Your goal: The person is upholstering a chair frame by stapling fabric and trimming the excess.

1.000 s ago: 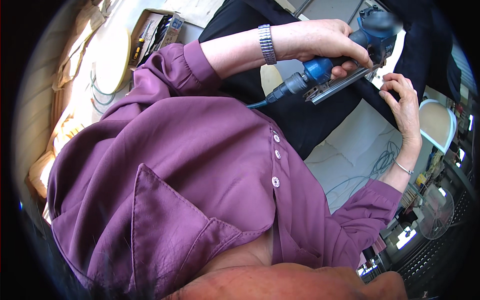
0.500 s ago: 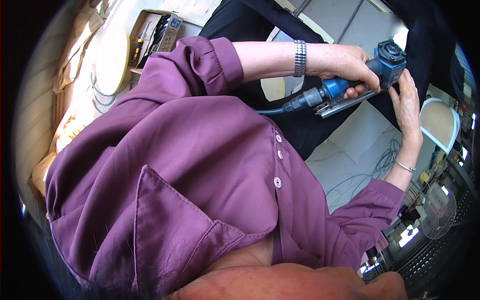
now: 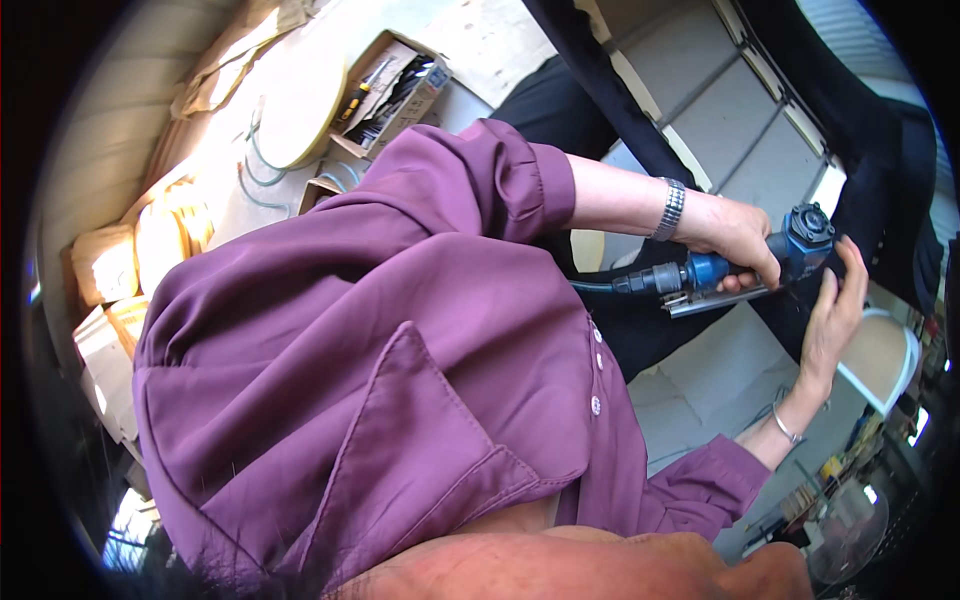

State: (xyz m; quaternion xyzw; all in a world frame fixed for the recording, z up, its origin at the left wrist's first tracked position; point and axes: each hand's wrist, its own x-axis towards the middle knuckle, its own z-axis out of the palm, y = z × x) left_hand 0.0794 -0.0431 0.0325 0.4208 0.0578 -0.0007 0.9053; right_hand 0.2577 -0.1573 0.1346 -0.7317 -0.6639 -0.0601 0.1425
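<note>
My left hand (image 3: 735, 238), below a metal watch band, is wrapped round the handle of a blue air stapler (image 3: 806, 240). The tool has a round dark cap, a silver magazine (image 3: 705, 303) underneath and an air hose (image 3: 594, 287) at its rear coupling. Its head sits over black fabric (image 3: 868, 165) at the edge of a frame; its nose is hidden. Beside the head, my right hand (image 3: 832, 320) has its fingers stretched out, close to the fabric. Whether its fingertips touch the fabric I cannot tell.
Dark bars cross the frame's grey panel (image 3: 690, 60). On the left, an open cardboard box (image 3: 432, 88) holds a yellow-and-black screwdriver (image 3: 352, 106), near a pale round disc (image 3: 300, 105). A chair-like pale panel (image 3: 880, 352) and a fan (image 3: 850, 530) are on the right.
The view has shifted, bringing more of the frame into sight. My right hand's fingers have spread apart beside the stapler's head. My left hand keeps its grip on the stapler.
</note>
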